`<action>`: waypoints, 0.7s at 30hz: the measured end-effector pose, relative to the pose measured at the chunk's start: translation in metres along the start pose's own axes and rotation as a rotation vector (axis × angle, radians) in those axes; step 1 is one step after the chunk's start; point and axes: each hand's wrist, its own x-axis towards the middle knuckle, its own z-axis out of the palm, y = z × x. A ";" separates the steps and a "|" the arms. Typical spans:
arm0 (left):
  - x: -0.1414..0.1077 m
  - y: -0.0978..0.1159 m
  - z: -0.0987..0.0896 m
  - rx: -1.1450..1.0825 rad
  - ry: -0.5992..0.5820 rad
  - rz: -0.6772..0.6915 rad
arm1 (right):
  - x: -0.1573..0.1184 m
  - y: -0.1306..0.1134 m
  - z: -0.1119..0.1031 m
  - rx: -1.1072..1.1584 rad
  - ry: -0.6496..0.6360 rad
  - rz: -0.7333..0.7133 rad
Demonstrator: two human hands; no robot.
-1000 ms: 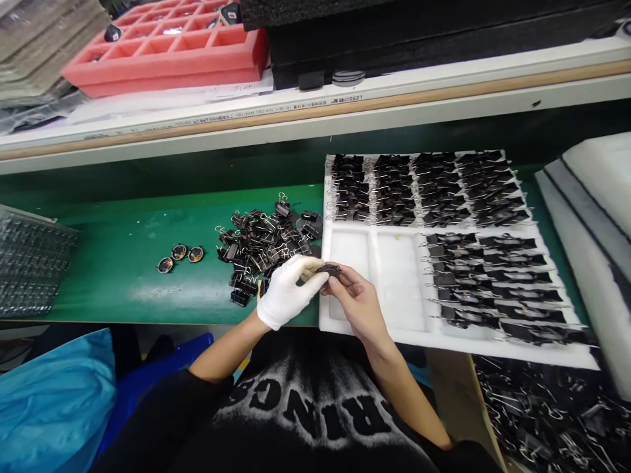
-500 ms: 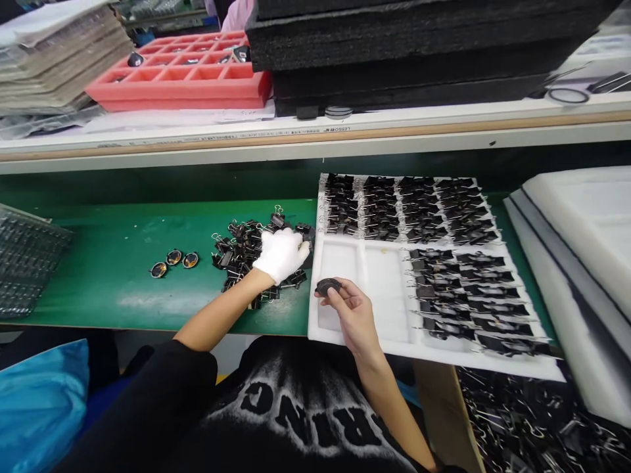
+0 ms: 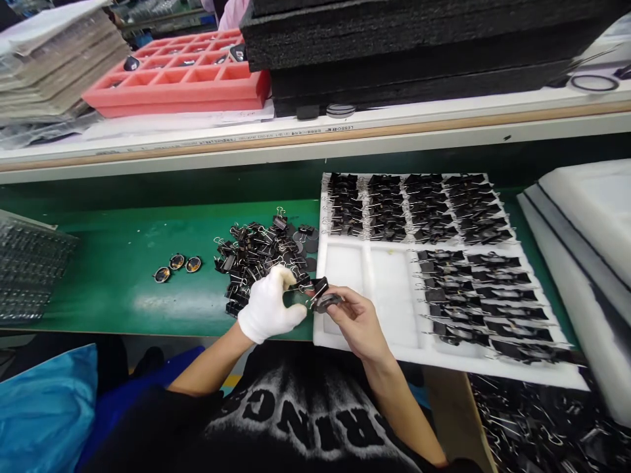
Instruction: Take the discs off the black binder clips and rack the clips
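My left hand (image 3: 272, 303), in a white glove, is beside the pile of black binder clips (image 3: 254, 249). Its thumb and forefinger are apart, with a gap between them. Close to its fingertips, a black binder clip (image 3: 320, 286) sits at the edge of a round black disc-shaped part (image 3: 326, 303). My bare right hand (image 3: 357, 322) pinches that part between thumb and fingers over the left edge of the white foam tray (image 3: 345, 263). Whether the clip's jaws are fully on the part cannot be made out.
Clipped black parts (image 3: 466, 210) fill rows of the tray. Three round parts with amber centres (image 3: 176, 261) lie on the green bench (image 3: 123, 295). Flat dark discs (image 3: 311, 242) lie by the pile. A box of clips (image 3: 542, 420) stands lower right; a shelf (image 3: 197, 154) crosses above.
My left hand has come from the clip pile down toward my right hand, and its fingers have parted. A binder clip now shows at the round part in my right hand.
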 end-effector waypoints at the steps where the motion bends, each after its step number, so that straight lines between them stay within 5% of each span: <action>1: -0.001 0.000 -0.003 -0.003 -0.072 -0.055 | -0.001 -0.002 0.000 -0.030 -0.002 -0.003; 4: 0.001 0.006 -0.007 -0.053 -0.245 -0.117 | -0.001 -0.006 0.001 -0.099 0.007 -0.007; 10: 0.007 0.016 -0.004 -0.085 -0.277 -0.220 | -0.003 -0.005 -0.001 -0.106 0.048 0.031; 16: 0.007 0.006 -0.013 -0.114 -0.419 -0.229 | -0.001 -0.017 -0.016 -0.109 0.244 -0.008; 21: 0.011 0.006 -0.027 -0.098 -0.509 -0.098 | 0.004 -0.029 -0.023 -0.254 0.097 0.020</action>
